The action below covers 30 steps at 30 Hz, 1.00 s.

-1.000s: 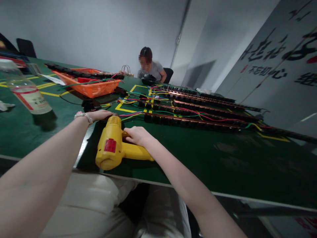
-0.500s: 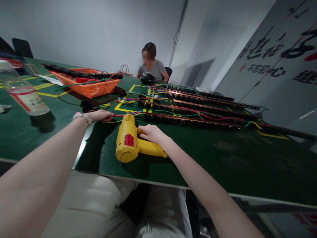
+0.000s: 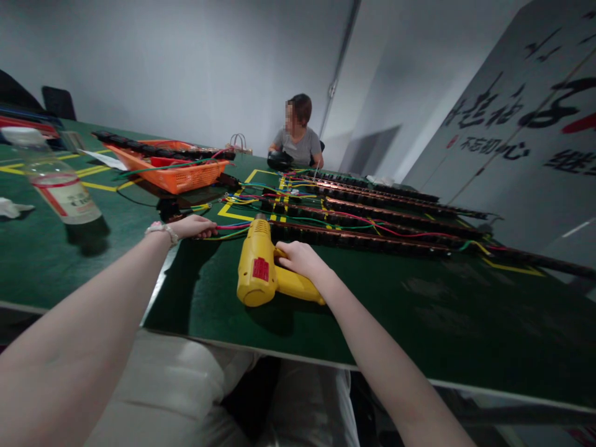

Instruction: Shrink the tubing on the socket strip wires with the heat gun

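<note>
yellow heat gun (image 3: 257,256), red label (image 3: 261,269) | right hand (image 3: 302,258) wrapped round handle (image 3: 298,285) | left hand (image 3: 197,228) pinching wires (image 3: 233,226)

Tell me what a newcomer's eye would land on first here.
Probably the yellow heat gun in the right hand, near the picture's middle. Next, the orange basket beyond the left hand, which pinches colored wires. Across the green table sits a person in gray.

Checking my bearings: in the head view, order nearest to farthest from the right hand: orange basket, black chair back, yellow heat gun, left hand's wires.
1. Yellow heat gun: in the right hand.
2. Wires: leftward, in the left hand.
3. Orange basket: left, farther back.
4. Black chair back: far left.
</note>
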### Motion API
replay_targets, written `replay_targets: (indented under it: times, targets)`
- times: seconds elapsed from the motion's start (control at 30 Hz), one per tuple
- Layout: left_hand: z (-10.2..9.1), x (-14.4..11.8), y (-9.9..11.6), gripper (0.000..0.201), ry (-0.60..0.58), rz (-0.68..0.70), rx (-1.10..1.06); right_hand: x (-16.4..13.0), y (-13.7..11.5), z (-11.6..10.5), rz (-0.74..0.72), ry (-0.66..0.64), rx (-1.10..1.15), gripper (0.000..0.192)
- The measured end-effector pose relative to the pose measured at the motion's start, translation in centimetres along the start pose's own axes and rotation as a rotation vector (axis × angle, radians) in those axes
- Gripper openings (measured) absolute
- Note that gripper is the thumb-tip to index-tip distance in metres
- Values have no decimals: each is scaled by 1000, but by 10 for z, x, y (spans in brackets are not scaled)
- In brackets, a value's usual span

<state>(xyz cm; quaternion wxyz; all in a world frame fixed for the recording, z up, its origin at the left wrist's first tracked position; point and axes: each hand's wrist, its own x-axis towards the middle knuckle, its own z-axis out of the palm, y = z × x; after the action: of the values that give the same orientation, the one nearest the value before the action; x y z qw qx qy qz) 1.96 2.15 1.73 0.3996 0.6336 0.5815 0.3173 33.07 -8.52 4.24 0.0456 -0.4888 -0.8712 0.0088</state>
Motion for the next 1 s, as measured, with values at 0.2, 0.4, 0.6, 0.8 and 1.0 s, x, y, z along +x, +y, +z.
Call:
replay_targets:
  times: [0.2,0.4,0.6,0.8,1.0]
  targets:
    - [-6,-5,-8,25,120,66,137,0,-1,-2,13,-18,-9,16]
    - [-12,2,-26,29,224,271,495,0,-1,-1,25,-11,-11,17]
    - [-8,2,-20,16,263,172,422,2,0,1,12,-13,-6,16]
    - [-11,-6,-7,15,171,-82,-100,2,0,0,-8,-13,-11,15]
    - [-19,-12,-8,33,158,-80,-281,14,-18,1,-54,-43,-88,19]
